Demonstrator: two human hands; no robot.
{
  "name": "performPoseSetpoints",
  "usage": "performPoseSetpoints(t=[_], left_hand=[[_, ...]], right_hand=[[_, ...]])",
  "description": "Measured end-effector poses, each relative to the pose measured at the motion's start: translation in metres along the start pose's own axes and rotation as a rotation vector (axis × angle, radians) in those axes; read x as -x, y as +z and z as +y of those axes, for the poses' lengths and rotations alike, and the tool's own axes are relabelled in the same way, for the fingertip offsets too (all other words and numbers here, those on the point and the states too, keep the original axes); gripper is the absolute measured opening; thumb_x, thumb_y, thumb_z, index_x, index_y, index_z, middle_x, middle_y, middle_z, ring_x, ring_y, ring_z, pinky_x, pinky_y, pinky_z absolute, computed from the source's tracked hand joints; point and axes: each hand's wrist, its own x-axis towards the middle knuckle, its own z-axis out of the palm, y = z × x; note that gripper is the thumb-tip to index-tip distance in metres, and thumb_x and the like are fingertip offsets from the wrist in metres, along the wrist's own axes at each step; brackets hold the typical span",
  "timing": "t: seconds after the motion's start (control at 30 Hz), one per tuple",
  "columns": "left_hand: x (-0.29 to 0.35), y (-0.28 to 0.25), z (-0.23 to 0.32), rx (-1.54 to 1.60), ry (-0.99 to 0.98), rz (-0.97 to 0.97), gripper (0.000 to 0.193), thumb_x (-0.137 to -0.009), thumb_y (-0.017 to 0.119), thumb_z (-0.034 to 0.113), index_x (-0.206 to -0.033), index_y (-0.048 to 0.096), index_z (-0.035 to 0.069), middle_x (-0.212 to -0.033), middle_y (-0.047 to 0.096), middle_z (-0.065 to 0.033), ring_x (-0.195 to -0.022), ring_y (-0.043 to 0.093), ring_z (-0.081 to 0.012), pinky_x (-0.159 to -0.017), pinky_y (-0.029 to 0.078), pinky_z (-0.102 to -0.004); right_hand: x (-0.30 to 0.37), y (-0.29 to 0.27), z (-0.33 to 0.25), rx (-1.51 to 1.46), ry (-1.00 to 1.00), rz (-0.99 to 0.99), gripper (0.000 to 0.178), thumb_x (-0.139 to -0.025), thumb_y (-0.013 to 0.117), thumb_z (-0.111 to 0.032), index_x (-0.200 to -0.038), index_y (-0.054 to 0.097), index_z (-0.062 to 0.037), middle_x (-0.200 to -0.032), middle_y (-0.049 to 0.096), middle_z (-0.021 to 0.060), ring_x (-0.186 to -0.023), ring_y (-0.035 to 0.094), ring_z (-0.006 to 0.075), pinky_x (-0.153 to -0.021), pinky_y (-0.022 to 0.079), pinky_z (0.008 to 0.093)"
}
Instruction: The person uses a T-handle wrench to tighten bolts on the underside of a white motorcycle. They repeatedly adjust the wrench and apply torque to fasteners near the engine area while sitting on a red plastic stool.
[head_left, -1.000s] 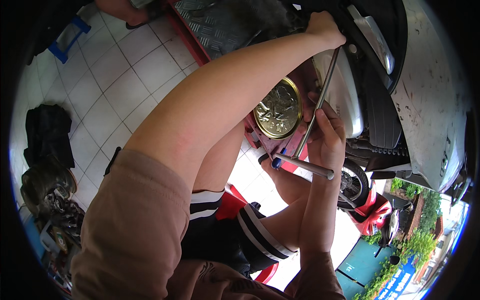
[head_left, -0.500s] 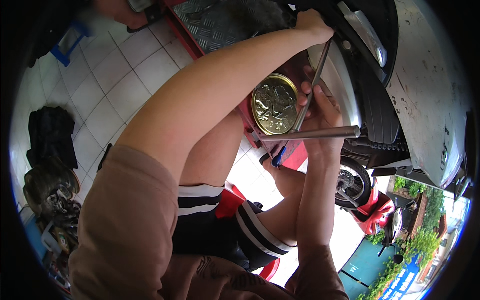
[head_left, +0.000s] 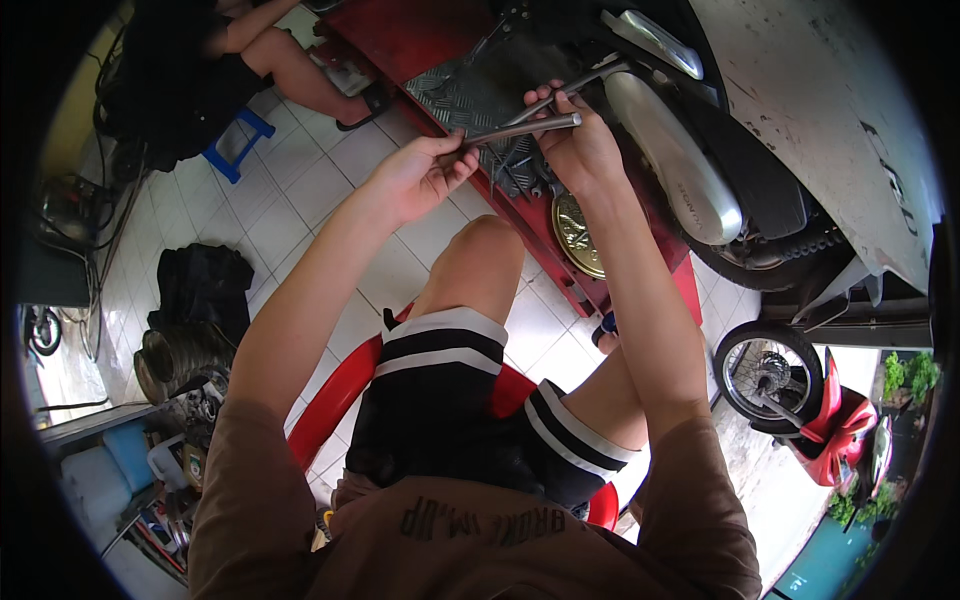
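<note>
I judge the step in hand to be two-handed work with a metal T-handle wrench (head_left: pixel 532 127), whose shaft runs away from me toward the dark recess beside the motorcycle's silver side cover (head_left: pixel 675 165); I cannot tell whether its far end is seated on anything there. The wrench is held in the air, its crossbar roughly over the long edge of the red bench (head_left: pixel 370 35) nearest the seated person. The left hand (head_left: pixel 415 178) has a narrow grip, thumb and fingers pinched on the left end of the crossbar, with the other end sticking out free to the right. The right hand (head_left: pixel 582 150) is curled around the shaft farther along, fingers wrapped partway and the palm beneath, which looks to me like a loose, guiding hold. As I see it, the next move calls for the right hand to steady the shaft in line while the left governs the crossbar, with care not to knock the silver cover. Below the hands, loose tools (head_left: pixel 515 172) lie on the bench along that same long edge, and a round gold tin (head_left: pixel 572 235) sits nearer its lower corner, partly hidden by the right forearm.
</note>
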Motion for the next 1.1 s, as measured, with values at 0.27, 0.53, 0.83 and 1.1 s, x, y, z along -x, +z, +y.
performPoseSetpoints(t=[0.27,0.53,0.83,1.1], left_hand=[[0.017,0.031,0.011,-0.693,0.751,0.256,0.013,-0.090,0.059,0.009,-0.088,0.060,-0.004,-0.083,0.058,-0.0066,-0.069,0.058,-0.0123,-0.059,0.048,-0.0207],[0.039,0.064,-0.086,-1.684,1.241,0.121,0.025,-0.085,0.064,0.007,-0.109,0.064,0.001,-0.073,0.047,0.0016,-0.056,0.042,-0.0068,-0.052,0.037,-0.0192],[0.051,0.073,-0.064,-1.368,0.925,0.072,0.036,-0.084,0.063,0.014,-0.118,0.058,0.002,-0.054,0.035,-0.0009,-0.048,0.032,-0.0070,-0.045,0.028,-0.0261],[0.063,0.065,-0.056,-1.787,0.852,0.103,0.055,-0.087,0.061,0.012,-0.137,0.040,0.002,-0.061,0.039,0.0018,-0.051,0.034,-0.0038,-0.047,0.027,-0.0207]], right_hand=[[0.013,-0.006,0.011,0.473,0.275,-0.077,0.013,-0.091,0.056,-0.012,-0.093,0.058,0.0000,-0.076,0.057,0.0025,-0.059,0.045,0.0063,-0.049,0.036,0.0198],[0.001,-0.009,0.002,0.334,0.167,-0.092,0.015,-0.091,0.056,-0.009,-0.086,0.061,0.0039,-0.071,0.059,0.0049,-0.054,0.050,0.0069,-0.045,0.040,0.0202],[0.010,-0.016,-0.013,0.256,0.134,-0.096,0.014,-0.091,0.056,-0.009,-0.086,0.060,0.0033,-0.071,0.059,0.0058,-0.055,0.049,0.0070,-0.046,0.040,0.0195],[0.007,-0.009,-0.015,0.186,0.076,-0.085,0.016,-0.092,0.057,-0.011,-0.081,0.059,0.0014,-0.070,0.057,0.0041,-0.056,0.045,0.0059,-0.047,0.036,0.0199]])
